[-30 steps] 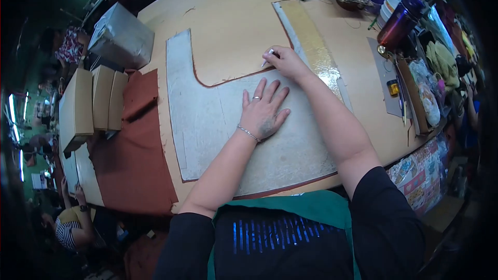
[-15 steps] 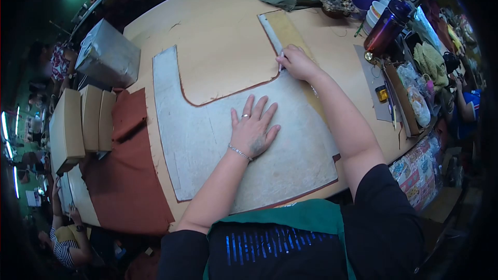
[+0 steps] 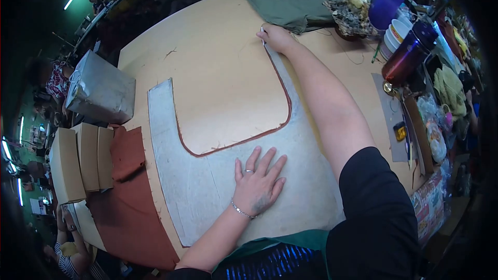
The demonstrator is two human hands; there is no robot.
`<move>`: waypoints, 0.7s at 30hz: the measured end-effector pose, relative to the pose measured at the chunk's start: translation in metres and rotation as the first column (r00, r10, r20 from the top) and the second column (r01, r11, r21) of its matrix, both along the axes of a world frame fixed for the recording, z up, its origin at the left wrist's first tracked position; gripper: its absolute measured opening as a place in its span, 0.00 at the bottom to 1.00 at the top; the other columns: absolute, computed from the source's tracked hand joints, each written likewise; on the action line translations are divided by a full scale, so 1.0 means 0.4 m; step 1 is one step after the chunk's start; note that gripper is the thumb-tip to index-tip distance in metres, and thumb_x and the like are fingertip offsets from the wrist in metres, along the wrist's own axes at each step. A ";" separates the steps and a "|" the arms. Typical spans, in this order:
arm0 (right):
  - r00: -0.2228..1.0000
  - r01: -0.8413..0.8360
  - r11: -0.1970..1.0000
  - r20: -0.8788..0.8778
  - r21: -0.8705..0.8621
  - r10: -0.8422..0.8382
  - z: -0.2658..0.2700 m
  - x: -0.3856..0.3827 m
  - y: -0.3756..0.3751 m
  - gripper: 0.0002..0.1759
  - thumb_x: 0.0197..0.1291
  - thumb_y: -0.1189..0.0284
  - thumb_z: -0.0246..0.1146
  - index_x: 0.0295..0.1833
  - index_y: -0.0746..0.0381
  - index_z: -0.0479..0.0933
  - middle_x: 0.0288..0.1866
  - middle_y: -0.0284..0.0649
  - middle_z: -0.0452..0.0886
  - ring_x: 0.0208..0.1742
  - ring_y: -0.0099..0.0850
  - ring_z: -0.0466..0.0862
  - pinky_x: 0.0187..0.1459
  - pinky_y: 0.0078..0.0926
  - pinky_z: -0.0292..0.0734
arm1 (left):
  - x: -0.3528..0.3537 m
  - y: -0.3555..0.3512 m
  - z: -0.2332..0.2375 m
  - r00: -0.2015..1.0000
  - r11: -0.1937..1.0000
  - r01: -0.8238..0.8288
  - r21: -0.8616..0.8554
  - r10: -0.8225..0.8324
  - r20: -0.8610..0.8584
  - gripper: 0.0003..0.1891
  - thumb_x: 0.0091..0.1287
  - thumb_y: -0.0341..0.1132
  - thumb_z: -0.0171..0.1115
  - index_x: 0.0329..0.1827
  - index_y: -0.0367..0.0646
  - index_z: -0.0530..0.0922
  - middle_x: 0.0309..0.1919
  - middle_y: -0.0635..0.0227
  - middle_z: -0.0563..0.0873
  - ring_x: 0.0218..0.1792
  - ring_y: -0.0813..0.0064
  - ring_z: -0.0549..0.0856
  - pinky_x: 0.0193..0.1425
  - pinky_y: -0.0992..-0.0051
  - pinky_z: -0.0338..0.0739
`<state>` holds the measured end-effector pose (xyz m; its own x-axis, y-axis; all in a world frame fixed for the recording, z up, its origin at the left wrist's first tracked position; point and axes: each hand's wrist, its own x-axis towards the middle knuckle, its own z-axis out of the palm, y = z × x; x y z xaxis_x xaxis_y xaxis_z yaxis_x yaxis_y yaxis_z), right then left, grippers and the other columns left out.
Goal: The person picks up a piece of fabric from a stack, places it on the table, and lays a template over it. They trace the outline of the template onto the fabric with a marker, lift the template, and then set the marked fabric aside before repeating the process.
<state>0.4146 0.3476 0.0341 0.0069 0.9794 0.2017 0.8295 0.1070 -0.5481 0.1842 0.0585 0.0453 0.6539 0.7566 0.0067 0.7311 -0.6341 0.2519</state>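
A large grey-white U-shaped pattern board [image 3: 301,176] lies on the tabletop. Rust-brown fabric shows as a thin frayed strip along its inner cut-out. My left hand [image 3: 258,189] rests flat on the board below the cut-out, fingers spread and holding nothing. At the far tip of the board's right arm, my right hand [image 3: 278,39] is closed around a small white stick [image 3: 262,32], its lower end at the inner edge. The stick is too small to identify further. My right forearm covers part of a yellowish strip beside the board.
Rust-brown cloth [image 3: 127,218] and several tan boxy blocks [image 3: 67,166] are at left, below a grey metal box [image 3: 101,91]. Green garments [image 3: 285,8] lie at the far edge. A dark bottle [image 3: 410,54], tape measure [image 3: 399,131] and clutter line the right. Other people work nearby.
My right hand has slid away from me along the inner edge, from the cut-out's corner to the arm's tip, with the white stick. My left hand stays flat on the board. The view has shifted.
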 end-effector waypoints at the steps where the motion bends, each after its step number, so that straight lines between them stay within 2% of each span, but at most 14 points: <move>1: 0.998 -0.012 1.000 -0.060 0.026 0.014 -0.006 0.006 0.013 0.16 0.58 0.61 0.53 0.36 0.66 0.73 0.35 0.49 0.78 0.41 0.46 0.77 0.44 0.38 0.70 | 0.005 0.018 0.014 1.000 0.998 0.018 0.053 -0.019 0.018 0.21 0.59 0.45 0.53 0.56 0.55 0.70 0.58 0.67 0.68 0.62 0.61 0.62 0.59 0.47 0.56; 3: 0.983 -0.028 0.997 -0.179 0.073 0.041 -0.031 0.024 0.029 0.16 0.58 0.60 0.54 0.34 0.65 0.73 0.31 0.47 0.79 0.37 0.44 0.78 0.42 0.37 0.71 | 0.034 0.101 0.064 0.999 0.985 0.032 -0.171 -0.035 -0.013 0.18 0.59 0.42 0.53 0.52 0.51 0.72 0.54 0.65 0.71 0.58 0.60 0.66 0.58 0.53 0.60; 4: 0.931 -0.017 0.995 -0.362 0.099 0.052 -0.047 0.024 0.030 0.17 0.57 0.60 0.55 0.33 0.65 0.73 0.29 0.46 0.78 0.35 0.43 0.78 0.41 0.37 0.71 | 0.055 0.154 0.077 0.999 0.959 0.032 -0.282 -0.041 -0.026 0.17 0.59 0.41 0.52 0.51 0.49 0.72 0.52 0.64 0.73 0.56 0.60 0.68 0.57 0.56 0.62; 6: 0.732 0.024 0.989 -0.676 0.148 0.084 -0.066 0.028 0.031 0.18 0.56 0.58 0.56 0.32 0.65 0.73 0.25 0.44 0.78 0.31 0.42 0.78 0.39 0.36 0.71 | 0.120 0.265 0.038 0.980 0.990 0.062 -0.127 -0.036 0.195 0.15 0.59 0.39 0.52 0.47 0.45 0.73 0.48 0.62 0.75 0.52 0.59 0.71 0.55 0.62 0.65; 8: 0.716 0.115 0.983 -0.698 0.145 0.019 -0.082 0.054 0.043 0.19 0.55 0.57 0.57 0.31 0.66 0.74 0.26 0.45 0.77 0.31 0.41 0.77 0.39 0.34 0.71 | 0.206 0.382 -0.009 0.953 0.994 0.069 0.087 -0.091 0.290 0.17 0.61 0.42 0.50 0.52 0.49 0.71 0.55 0.63 0.71 0.59 0.58 0.66 0.58 0.53 0.61; 9: 0.707 0.159 0.977 -0.707 0.143 -0.012 -0.087 0.064 0.049 0.20 0.54 0.57 0.58 0.30 0.66 0.74 0.26 0.45 0.77 0.32 0.41 0.77 0.39 0.33 0.71 | 0.247 0.429 -0.029 0.977 0.993 -0.011 0.121 -0.015 0.213 0.20 0.62 0.46 0.47 0.56 0.52 0.68 0.59 0.65 0.66 0.62 0.59 0.61 0.60 0.49 0.57; 10: 0.804 0.163 0.968 -0.594 0.191 -0.018 -0.087 0.065 0.053 0.20 0.54 0.57 0.58 0.31 0.66 0.75 0.28 0.46 0.77 0.33 0.41 0.77 0.39 0.34 0.71 | 0.273 0.458 -0.026 0.988 0.983 -0.092 0.160 0.069 0.140 0.22 0.63 0.49 0.45 0.60 0.55 0.65 0.64 0.66 0.62 0.66 0.60 0.57 0.62 0.45 0.52; 12: 0.941 0.148 0.949 -0.334 0.279 -0.049 -0.098 0.066 0.057 0.20 0.54 0.57 0.58 0.32 0.66 0.75 0.31 0.48 0.76 0.35 0.42 0.76 0.41 0.34 0.71 | 0.288 0.483 -0.034 0.988 0.986 -0.146 0.076 0.141 0.066 0.26 0.63 0.54 0.42 0.63 0.59 0.60 0.66 0.70 0.56 0.68 0.61 0.51 0.63 0.42 0.46; 13: 0.956 0.143 0.961 -0.286 0.237 -0.072 -0.094 0.060 0.050 0.20 0.54 0.57 0.58 0.32 0.66 0.76 0.32 0.49 0.76 0.36 0.42 0.76 0.41 0.35 0.71 | 0.288 0.482 -0.038 0.985 0.985 -0.171 0.026 0.170 0.016 0.28 0.63 0.56 0.40 0.65 0.61 0.58 0.68 0.72 0.53 0.69 0.62 0.49 0.63 0.40 0.43; 15: 0.976 0.144 0.977 -0.186 0.157 -0.114 -0.058 0.050 0.032 0.19 0.54 0.58 0.57 0.33 0.65 0.76 0.36 0.50 0.75 0.39 0.43 0.76 0.42 0.37 0.71 | 0.286 0.481 -0.045 0.986 0.985 -0.166 0.037 0.166 0.015 0.29 0.61 0.58 0.41 0.65 0.61 0.58 0.68 0.72 0.54 0.68 0.62 0.49 0.64 0.41 0.43; 18: 0.980 0.195 0.941 -0.102 0.277 -0.173 -0.078 0.065 0.025 0.17 0.55 0.59 0.57 0.34 0.64 0.76 0.39 0.51 0.75 0.41 0.45 0.76 0.43 0.39 0.70 | 0.285 0.485 -0.043 0.985 0.984 -0.171 0.045 0.170 0.014 0.30 0.61 0.59 0.42 0.65 0.61 0.58 0.68 0.72 0.54 0.68 0.62 0.50 0.64 0.42 0.43; 21: 0.921 0.353 0.852 0.018 0.387 -0.390 -0.082 0.154 0.007 0.16 0.55 0.61 0.56 0.36 0.65 0.75 0.40 0.50 0.75 0.42 0.46 0.75 0.44 0.40 0.70 | 0.288 0.482 -0.041 0.984 0.983 -0.178 0.032 0.178 0.008 0.30 0.61 0.58 0.42 0.65 0.61 0.58 0.68 0.72 0.54 0.68 0.62 0.50 0.64 0.42 0.43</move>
